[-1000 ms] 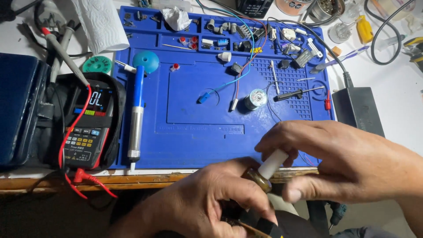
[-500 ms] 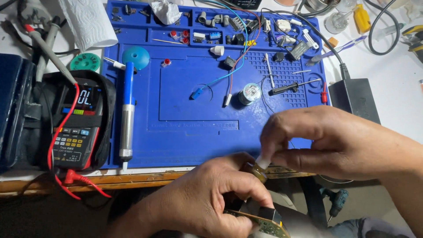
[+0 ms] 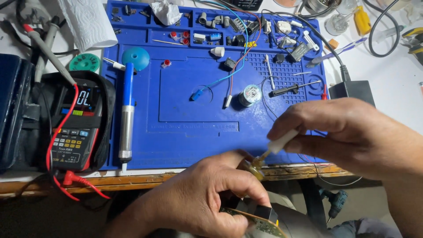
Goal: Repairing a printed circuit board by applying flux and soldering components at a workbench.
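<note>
- The pale tabletop (image 3: 396, 88) with its worn wooden front edge carries everything, and most of it lies under a large blue silicone work mat (image 3: 194, 114) with small compartments along its far side.
- A black handheld multimeter with a lit display and red leads (image 3: 75, 128) lies in a dark case just left of the mat.
- The left hand (image 3: 198, 205) is below the tabletop's front edge, its fingers curled tight around a small brown circuit board with a black block on it (image 3: 260, 220); the thumb and forefinger also pinch a small brass-coloured part (image 3: 253, 167) at the top.
- The right hand (image 3: 352, 136) comes in from the right, its fingers closed round a slim white-handled tool (image 3: 282, 141), whose tip touches the brass-coloured part right at the tabletop's edge.
- A long blue and silver desoldering pump (image 3: 127, 114) lies lengthwise on the mat's left side.
- A black power adapter (image 3: 352, 90) sits off the mat's right edge.
- A crumpled white paper towel (image 3: 86, 22) lies at the far left corner.
- A small silver spool of solder wire (image 3: 250, 94) stands near the mat's middle, well apart from both hands.
</note>
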